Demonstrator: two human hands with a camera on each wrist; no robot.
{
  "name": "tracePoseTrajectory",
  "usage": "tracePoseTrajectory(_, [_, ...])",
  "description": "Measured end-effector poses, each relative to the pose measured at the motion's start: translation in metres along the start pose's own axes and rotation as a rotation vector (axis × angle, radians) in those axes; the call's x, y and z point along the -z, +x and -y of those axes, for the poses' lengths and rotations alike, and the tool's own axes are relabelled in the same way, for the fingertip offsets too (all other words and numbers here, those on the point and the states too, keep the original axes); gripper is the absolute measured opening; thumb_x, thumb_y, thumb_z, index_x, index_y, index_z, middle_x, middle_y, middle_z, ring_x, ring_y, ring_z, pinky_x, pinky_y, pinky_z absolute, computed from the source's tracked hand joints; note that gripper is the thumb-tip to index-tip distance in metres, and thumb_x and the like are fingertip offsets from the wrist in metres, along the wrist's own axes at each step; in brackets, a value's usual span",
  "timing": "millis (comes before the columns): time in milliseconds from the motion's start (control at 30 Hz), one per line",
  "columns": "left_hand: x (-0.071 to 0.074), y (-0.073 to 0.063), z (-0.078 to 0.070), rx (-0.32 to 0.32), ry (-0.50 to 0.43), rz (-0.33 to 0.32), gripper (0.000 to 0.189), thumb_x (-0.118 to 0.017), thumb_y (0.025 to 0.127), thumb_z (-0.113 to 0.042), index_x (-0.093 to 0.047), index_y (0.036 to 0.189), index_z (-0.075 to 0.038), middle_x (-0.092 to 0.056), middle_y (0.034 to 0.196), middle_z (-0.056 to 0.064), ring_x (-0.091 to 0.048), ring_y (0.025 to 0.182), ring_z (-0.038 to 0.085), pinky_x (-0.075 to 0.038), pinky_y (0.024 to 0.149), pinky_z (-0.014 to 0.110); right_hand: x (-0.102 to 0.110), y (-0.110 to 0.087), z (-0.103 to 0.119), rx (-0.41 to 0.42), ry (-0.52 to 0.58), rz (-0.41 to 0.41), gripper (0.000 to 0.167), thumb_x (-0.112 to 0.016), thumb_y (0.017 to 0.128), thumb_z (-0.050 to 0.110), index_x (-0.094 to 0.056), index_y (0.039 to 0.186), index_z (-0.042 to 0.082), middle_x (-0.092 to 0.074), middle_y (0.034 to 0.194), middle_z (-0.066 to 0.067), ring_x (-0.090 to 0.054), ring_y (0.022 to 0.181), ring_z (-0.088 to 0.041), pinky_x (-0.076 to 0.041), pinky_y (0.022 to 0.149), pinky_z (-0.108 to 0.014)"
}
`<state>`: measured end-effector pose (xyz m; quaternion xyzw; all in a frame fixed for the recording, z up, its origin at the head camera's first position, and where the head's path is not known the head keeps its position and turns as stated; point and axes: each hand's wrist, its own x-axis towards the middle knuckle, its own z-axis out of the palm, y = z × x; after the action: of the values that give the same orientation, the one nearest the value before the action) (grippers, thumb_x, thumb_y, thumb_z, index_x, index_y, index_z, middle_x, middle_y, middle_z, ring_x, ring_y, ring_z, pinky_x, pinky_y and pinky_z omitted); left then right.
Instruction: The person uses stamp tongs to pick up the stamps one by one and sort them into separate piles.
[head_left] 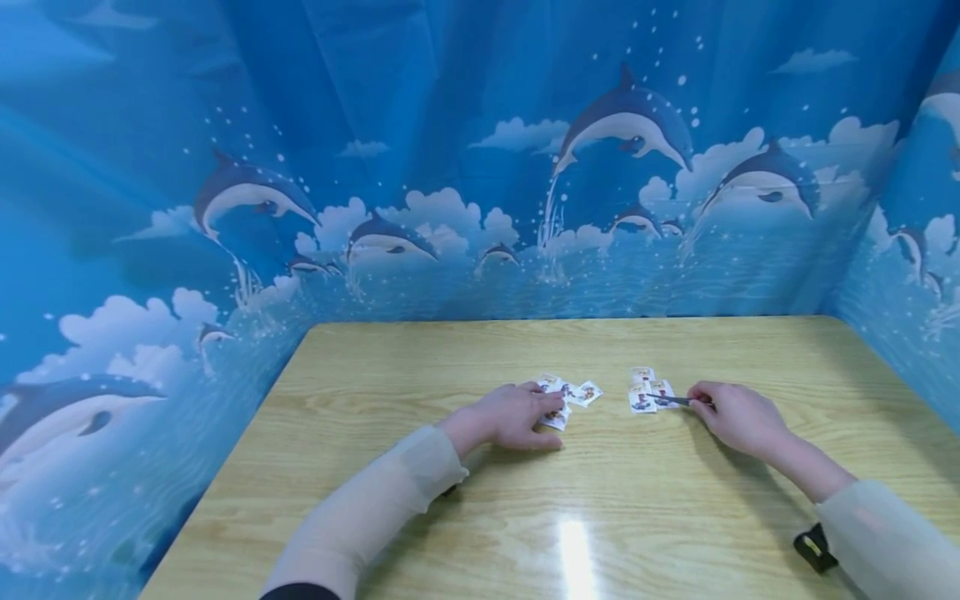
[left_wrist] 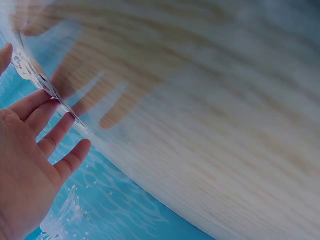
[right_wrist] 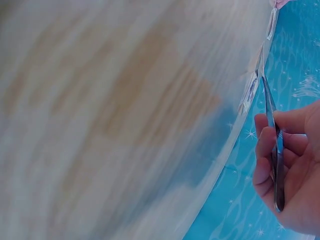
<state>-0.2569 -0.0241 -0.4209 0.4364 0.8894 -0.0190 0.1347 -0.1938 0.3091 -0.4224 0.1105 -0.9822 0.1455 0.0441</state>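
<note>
The right hand (head_left: 742,418) has its grip around tweezers (head_left: 678,401), tips at little cards (head_left: 642,388) toward the tabletop's (head_left: 420,358) far edge. The left hand (head_left: 517,417), grip wide, touches other cards (head_left: 587,393). A tweezers bump could slide the little cards crooked.

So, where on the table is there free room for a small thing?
The table is bare at the back left, beyond the left hand; the back right, beyond the right hand; and in front, between the sleeves. Crowded: left cards, partly under the left hand; right cards, where the tweezers reach.
</note>
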Motion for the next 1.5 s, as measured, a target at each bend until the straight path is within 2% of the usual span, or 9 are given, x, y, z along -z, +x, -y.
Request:
tracePoseTrajectory(633, [0.001,0.000,-0.003,-0.012,0.034,0.000,0.072,-0.045,0.094,-0.063,-0.033,0.153,-0.023,-0.030,0.156,-0.007,-0.030,0.141,0.025,-0.033,0.110,0.044,-0.002,0.002,0.000,0.012,-0.008,0.009,0.010,-0.065,0.090,0.005,-0.068,0.095,-0.003,-0.066,0.080,-0.009,-0.062,0.068,-0.024,-0.051,0.060,-0.045])
tracePoseTrajectory(1100, [0.001,0.003,-0.002,-0.016,0.026,0.007,0.073,-0.046,0.094,-0.063,-0.032,0.153,-0.022,-0.029,0.156,-0.006,-0.029,0.141,0.026,-0.031,0.111,0.043,0.016,-0.001,0.003,-0.022,-0.002,0.029,0.015,-0.063,0.090,0.006,-0.067,0.097,-0.007,-0.066,0.079,-0.010,-0.060,0.066,-0.022,-0.050,0.058,-0.043])
tracePoseTrajectory(1300, [0.001,0.003,0.000,-0.005,0.018,0.014,0.074,-0.044,0.094,-0.065,-0.031,0.154,-0.023,-0.027,0.157,-0.008,-0.027,0.142,0.024,-0.028,0.112,0.042,0.028,0.003,0.012,-0.019,0.014,0.040,0.017,-0.061,0.093,0.008,-0.066,0.101,-0.007,-0.066,0.079,-0.008,-0.055,0.063,-0.016,-0.047,0.055,-0.038])
tracePoseTrajectory(1500, [0.001,-0.004,0.003,-0.014,0.011,0.017,0.074,-0.045,0.094,-0.063,-0.029,0.154,-0.022,-0.026,0.157,-0.006,-0.025,0.143,0.024,-0.027,0.112,0.048,0.027,0.014,0.029,0.027,0.009,0.044,0.018,-0.061,0.094,0.009,-0.067,0.103,-0.005,-0.067,0.084,-0.007,-0.060,0.068,-0.016,-0.051,0.060,-0.041])
